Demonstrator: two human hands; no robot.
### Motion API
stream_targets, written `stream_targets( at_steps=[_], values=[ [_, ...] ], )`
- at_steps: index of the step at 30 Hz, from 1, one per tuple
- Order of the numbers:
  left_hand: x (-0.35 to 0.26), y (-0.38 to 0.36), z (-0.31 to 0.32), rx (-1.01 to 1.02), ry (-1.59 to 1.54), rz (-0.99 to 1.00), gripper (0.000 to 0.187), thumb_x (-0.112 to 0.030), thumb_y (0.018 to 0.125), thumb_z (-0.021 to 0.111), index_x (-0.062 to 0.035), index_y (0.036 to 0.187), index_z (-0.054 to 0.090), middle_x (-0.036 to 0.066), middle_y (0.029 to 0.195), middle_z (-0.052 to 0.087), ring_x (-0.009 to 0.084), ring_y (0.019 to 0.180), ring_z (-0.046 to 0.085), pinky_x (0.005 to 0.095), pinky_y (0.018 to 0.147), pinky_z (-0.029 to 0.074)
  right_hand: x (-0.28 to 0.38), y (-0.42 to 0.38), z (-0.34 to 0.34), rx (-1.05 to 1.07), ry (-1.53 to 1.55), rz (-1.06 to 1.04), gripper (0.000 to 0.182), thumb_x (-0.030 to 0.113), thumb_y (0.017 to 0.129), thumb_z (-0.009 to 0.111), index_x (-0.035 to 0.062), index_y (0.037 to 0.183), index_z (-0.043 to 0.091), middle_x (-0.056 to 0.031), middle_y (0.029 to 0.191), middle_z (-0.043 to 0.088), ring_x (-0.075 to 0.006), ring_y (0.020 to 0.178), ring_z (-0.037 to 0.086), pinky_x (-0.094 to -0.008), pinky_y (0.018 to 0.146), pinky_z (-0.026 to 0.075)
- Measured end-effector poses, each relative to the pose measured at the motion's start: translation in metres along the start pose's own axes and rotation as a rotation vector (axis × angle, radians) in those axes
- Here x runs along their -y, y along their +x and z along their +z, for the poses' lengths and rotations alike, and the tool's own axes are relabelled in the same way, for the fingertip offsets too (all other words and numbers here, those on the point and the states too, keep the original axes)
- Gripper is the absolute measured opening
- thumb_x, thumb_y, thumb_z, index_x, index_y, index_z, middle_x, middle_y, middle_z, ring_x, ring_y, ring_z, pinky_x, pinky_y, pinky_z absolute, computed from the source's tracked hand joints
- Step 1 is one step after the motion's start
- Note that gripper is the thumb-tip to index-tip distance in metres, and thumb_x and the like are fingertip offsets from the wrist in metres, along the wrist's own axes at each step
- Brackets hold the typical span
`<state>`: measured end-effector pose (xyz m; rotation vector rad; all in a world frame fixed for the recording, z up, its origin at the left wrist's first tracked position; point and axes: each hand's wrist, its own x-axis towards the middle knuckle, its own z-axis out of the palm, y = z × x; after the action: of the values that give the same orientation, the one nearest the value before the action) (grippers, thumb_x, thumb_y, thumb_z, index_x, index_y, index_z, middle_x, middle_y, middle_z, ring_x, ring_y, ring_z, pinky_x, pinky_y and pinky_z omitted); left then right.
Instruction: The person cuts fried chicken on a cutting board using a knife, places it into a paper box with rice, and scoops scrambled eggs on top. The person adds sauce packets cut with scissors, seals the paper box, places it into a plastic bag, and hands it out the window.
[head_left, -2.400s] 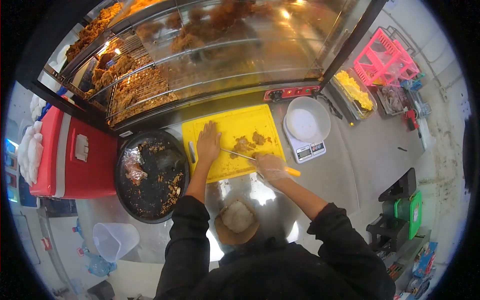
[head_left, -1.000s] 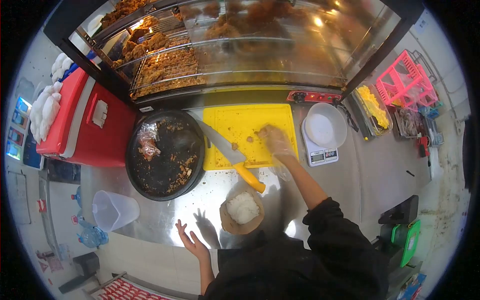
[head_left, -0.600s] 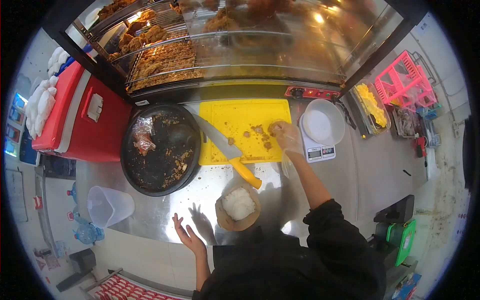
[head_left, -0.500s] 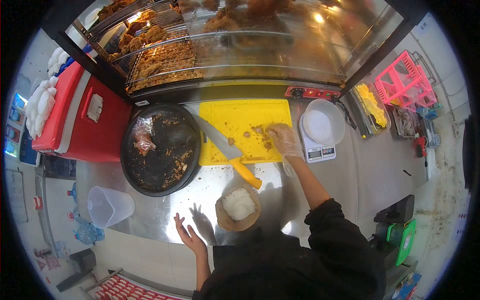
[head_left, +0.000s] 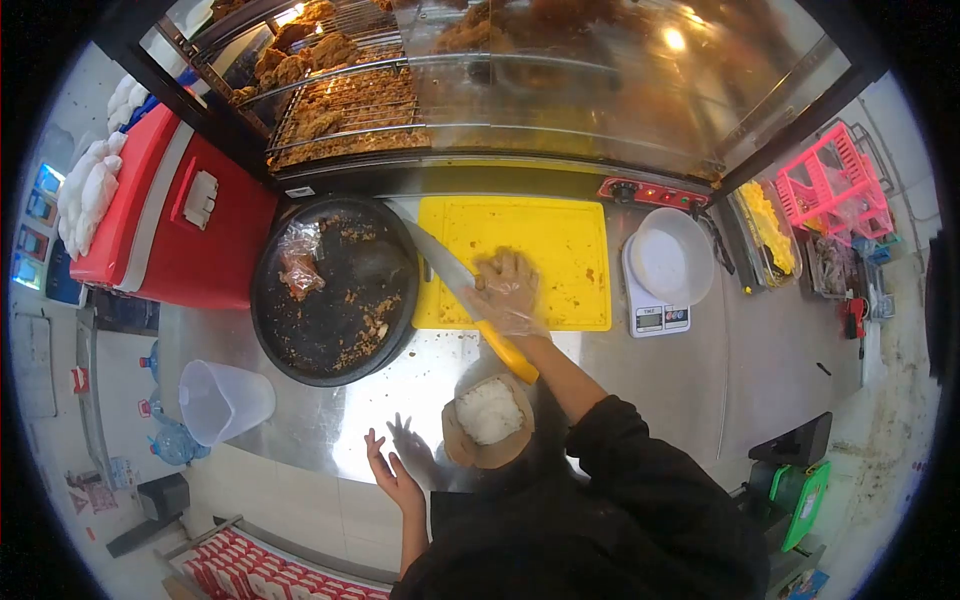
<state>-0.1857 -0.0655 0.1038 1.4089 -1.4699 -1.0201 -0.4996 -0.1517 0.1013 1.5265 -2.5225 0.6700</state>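
My right hand (head_left: 510, 292), in a clear plastic glove, lies over the yellow cutting board (head_left: 565, 240) with its fingers apart. Crumbs and small fried bits are scattered about it; what lies under the palm is hidden. Right beside it, a large knife (head_left: 446, 262) with a yellow handle rests slantwise across the board's left side and front edge. Bare and open, my left hand (head_left: 394, 472) hovers by the counter's front edge, holding nothing. Between it and my right forearm stands a brown paper bowl (head_left: 460, 440) with white rice (head_left: 490, 411) in it.
Left of the board is a round black tray (head_left: 335, 345) with crumbs and a plastic-wrapped piece. A clear jug (head_left: 225, 402) and red cooler (head_left: 190, 235) stand further left. To the right, a white scale (head_left: 660, 320) bears a plastic bowl (head_left: 672, 257). Behind is a display cabinet (head_left: 560, 110) with fried chicken.
My right hand has swept left across the board, from its right edge to beside the knife, and the bits there have shifted. The view has moved slightly. My left hand stays open.
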Motion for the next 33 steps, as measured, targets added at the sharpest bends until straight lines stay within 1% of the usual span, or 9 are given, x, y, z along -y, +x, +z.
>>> stream_targets(
  at_steps=[4,11,14,16,18,22,26,28,33],
  values=[
    [-0.001,-0.007,0.000,0.018,-0.004,-0.014,0.022,-0.011,0.092,0.042,-0.0013,0.110,0.048,0.019,0.136,0.038,0.0324,0.133,0.023,0.0438,0.107,0.019,-0.017,0.011,-0.005,0.243,-0.140,-0.175,0.029,0.033,0.074,0.059,0.0168,0.099,0.061,-0.0098,0.102,0.054,-0.0294,0.097,0.051,-0.0395,0.072,0.046],
    [-0.011,-0.022,-0.007,0.092,-0.026,-0.070,0.025,-0.006,0.089,0.044,-0.0018,0.113,0.049,0.015,0.126,0.048,0.0280,0.124,0.040,0.0418,0.103,0.028,-0.099,-0.004,0.042,0.077,-0.168,-0.626,0.020,0.024,0.074,0.058,0.0210,0.094,0.062,-0.0013,0.090,0.058,-0.0218,0.083,0.057,-0.0353,0.064,0.048],
    [-0.013,-0.021,-0.003,0.286,0.002,-0.057,0.033,-0.002,0.085,0.048,-0.0013,0.118,0.047,0.014,0.124,0.050,0.0279,0.123,0.041,0.0415,0.102,0.029,-0.102,0.000,0.041,-0.028,0.177,-0.438,0.016,0.021,0.078,0.055,0.0218,0.092,0.062,-0.0018,0.084,0.059,-0.0231,0.081,0.058,-0.0369,0.063,0.047],
    [-0.015,-0.012,0.009,0.455,-0.093,0.036,0.051,-0.006,0.079,0.059,-0.0008,0.126,0.039,0.017,0.129,0.045,0.0304,0.125,0.038,0.0392,0.104,0.029,-0.088,0.010,-0.002,0.223,0.471,0.307,0.014,0.015,0.080,0.051,0.0162,0.091,0.059,-0.0060,0.078,0.057,-0.0254,0.077,0.057,-0.0386,0.063,0.045],
    [0.002,-0.002,0.021,0.558,0.030,0.112,0.069,-0.010,0.073,0.067,-0.0001,0.131,0.032,0.019,0.133,0.040,0.0318,0.127,0.035,0.0384,0.105,0.029,-0.078,0.003,-0.020,0.158,0.385,0.262,0.013,0.013,0.079,0.050,0.0130,0.091,0.056,-0.0069,0.076,0.055,-0.0252,0.075,0.057,-0.0388,0.063,0.044],
    [-0.012,0.015,0.040,0.788,0.147,0.195,0.115,-0.022,0.051,0.085,0.0012,0.139,0.015,0.023,0.141,0.025,0.0344,0.130,0.028,0.0375,0.106,0.028,0.004,-0.068,-0.105,-0.049,0.038,-0.349,0.014,0.009,0.080,0.047,0.0059,0.093,0.051,-0.0102,0.079,0.054,-0.0278,0.075,0.055,-0.0406,0.066,0.043],
    [-0.009,0.015,0.053,0.916,0.065,0.240,0.131,-0.029,0.047,0.088,0.0034,0.139,-0.001,0.023,0.141,0.022,0.0346,0.131,0.026,0.0379,0.108,0.025,0.062,-0.126,-0.087,0.617,0.641,0.212,0.031,0.022,0.088,0.040,0.0025,0.110,0.051,-0.0177,0.104,0.059,-0.0354,0.092,0.057,-0.0441,0.077,0.043],
    [0.000,0.008,0.062,0.864,-0.001,0.257,0.134,-0.030,0.047,0.088,0.0035,0.138,-0.005,0.024,0.142,0.018,0.0349,0.131,0.024,0.0386,0.108,0.024,0.092,-0.109,-0.139,0.837,0.550,0.468,0.047,0.037,0.092,0.032,0.0025,0.120,0.047,-0.0192,0.121,0.052,-0.0340,0.109,0.051,-0.0417,0.091,0.039],
    [-0.001,-0.006,0.065,0.703,0.141,0.331,0.134,-0.031,0.047,0.088,0.0034,0.137,-0.005,0.024,0.142,0.015,0.0361,0.130,0.025,0.0410,0.108,0.023,0.077,-0.147,-0.103,0.869,0.337,0.319,0.052,0.042,0.092,0.029,0.0041,0.119,0.052,-0.0151,0.131,0.045,-0.0259,0.121,0.042,-0.0334,0.101,0.032]
  ],
)
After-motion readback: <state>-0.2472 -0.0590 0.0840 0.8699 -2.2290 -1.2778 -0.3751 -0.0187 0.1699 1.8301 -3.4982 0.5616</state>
